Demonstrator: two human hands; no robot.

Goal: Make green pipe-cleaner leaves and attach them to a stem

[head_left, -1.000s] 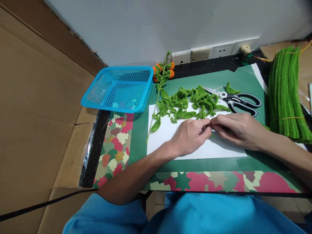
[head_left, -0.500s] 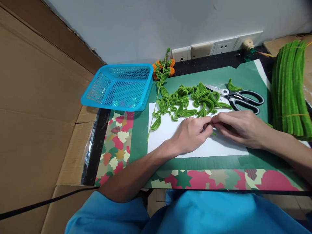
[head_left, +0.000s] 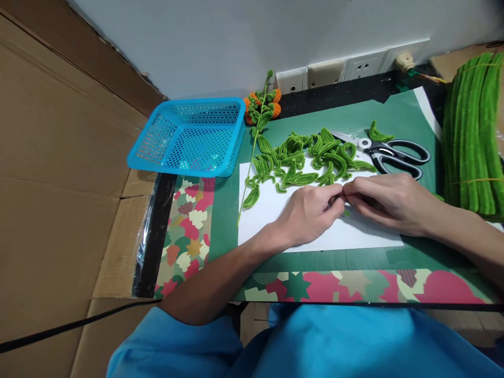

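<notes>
My left hand [head_left: 313,214] and my right hand [head_left: 388,203] meet fingertip to fingertip over the white paper [head_left: 271,231]. Both are closed in a pinch on a green pipe cleaner [head_left: 346,213]; only a small green end shows below the fingers, the rest being hidden. Just beyond them lies a loose pile of looped green pipe-cleaner leaves [head_left: 301,179]. Black-and-grey scissors [head_left: 388,152] rest partly open behind my right hand, with a single green leaf [head_left: 378,134] beside them.
A blue mesh basket [head_left: 185,168] stands at the back left. Next to it, a pipe-cleaner stem [head_left: 255,139] with orange flowers leans toward the paper. A thick bundle of green pipe cleaners [head_left: 472,136] is at the right. Sockets [head_left: 362,65] line the wall; cardboard [head_left: 59,157] rises at the left.
The view has shifted slightly. Both hands keep the same pinch with almost no visible movement, and the things on the table stay in place.
</notes>
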